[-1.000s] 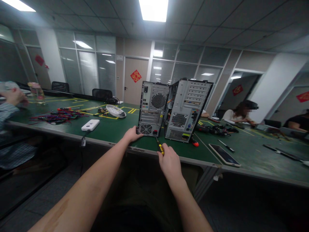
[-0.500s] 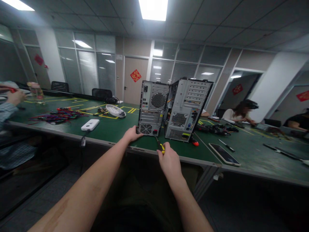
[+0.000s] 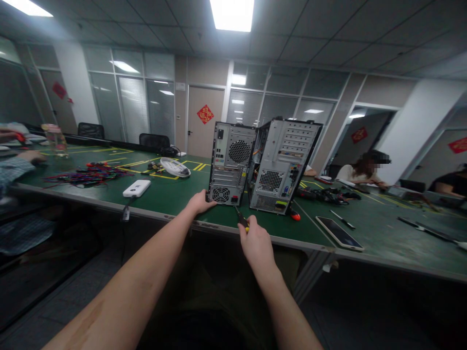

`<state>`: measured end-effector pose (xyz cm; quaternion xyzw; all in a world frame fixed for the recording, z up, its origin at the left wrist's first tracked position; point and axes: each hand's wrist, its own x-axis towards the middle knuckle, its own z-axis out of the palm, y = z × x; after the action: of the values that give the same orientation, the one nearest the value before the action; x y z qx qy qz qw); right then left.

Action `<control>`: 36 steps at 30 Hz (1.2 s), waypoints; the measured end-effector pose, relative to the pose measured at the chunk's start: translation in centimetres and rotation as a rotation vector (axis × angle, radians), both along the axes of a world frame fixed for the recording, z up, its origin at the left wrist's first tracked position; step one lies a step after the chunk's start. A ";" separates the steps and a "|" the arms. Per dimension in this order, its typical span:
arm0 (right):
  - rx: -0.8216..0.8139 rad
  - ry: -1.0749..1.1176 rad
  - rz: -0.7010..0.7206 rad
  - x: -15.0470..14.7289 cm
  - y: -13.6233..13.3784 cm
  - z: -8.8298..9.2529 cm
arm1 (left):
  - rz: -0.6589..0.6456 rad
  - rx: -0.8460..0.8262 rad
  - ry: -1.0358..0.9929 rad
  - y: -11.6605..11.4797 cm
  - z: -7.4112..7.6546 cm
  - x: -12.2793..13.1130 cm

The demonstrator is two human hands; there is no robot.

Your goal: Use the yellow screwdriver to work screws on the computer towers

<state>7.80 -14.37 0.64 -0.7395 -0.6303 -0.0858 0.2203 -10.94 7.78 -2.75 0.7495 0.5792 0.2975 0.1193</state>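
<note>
My left hand (image 3: 200, 202) steadies the lower left corner of a computer case (image 3: 229, 163), its thumb along the bottom edge and its other fingers partly hidden behind the side. The case stands upright with its rear panel toward me, showing a fan grille, ports and slots. In my right hand (image 3: 257, 242) is a screwdriver (image 3: 242, 218) with a black and yellow handle. Its tip points up at the bottom edge of the rear panel, near the red switch; whether it sits in a screw is too small to tell. A second computer case (image 3: 282, 167) stands close on the right.
Beside the second case lie a red-tipped tool (image 3: 295, 216), a phone (image 3: 339, 233) and a thin pen-like tool (image 3: 342, 219). Leftward are a white power bank (image 3: 136, 188), a cable pile (image 3: 87, 175) and a white basket (image 3: 175, 167). Co-workers sit at both sides of the green table (image 3: 204, 224).
The screwdriver handle has turned slightly in my right hand, with less yellow showing. My left hand and both cases stay put. At far left, a co-worker's hand has come down toward the table.
</note>
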 end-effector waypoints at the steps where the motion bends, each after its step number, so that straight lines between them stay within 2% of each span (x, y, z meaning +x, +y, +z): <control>1: -0.001 -0.005 0.014 0.0 0.0 0.0 | 0.000 -0.001 0.000 0.0 0.0 0.0; 6: -0.034 -0.042 0.039 0.2 -0.1 -0.1 | 0.006 -0.001 0.007 0.2 -0.1 0.1; 13: -0.110 0.036 0.095 0.2 -0.2 -0.5 | 0.004 0.003 0.011 0.2 -0.1 0.1; 21: -0.092 0.105 0.031 0.1 -0.1 -0.1 | 0.006 -0.001 0.015 0.0 0.0 0.0; 27: -0.073 0.102 0.096 0.4 0.0 -0.7 | 0.004 0.000 0.014 0.2 -0.2 0.0; 36: -0.129 0.103 0.078 0.4 0.0 -0.8 | 0.007 -0.006 0.014 0.1 -0.1 0.0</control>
<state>8.22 -14.42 -0.20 -0.7304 -0.6507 0.0018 0.2076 -10.97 7.88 -2.82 0.7491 0.5838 0.2907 0.1163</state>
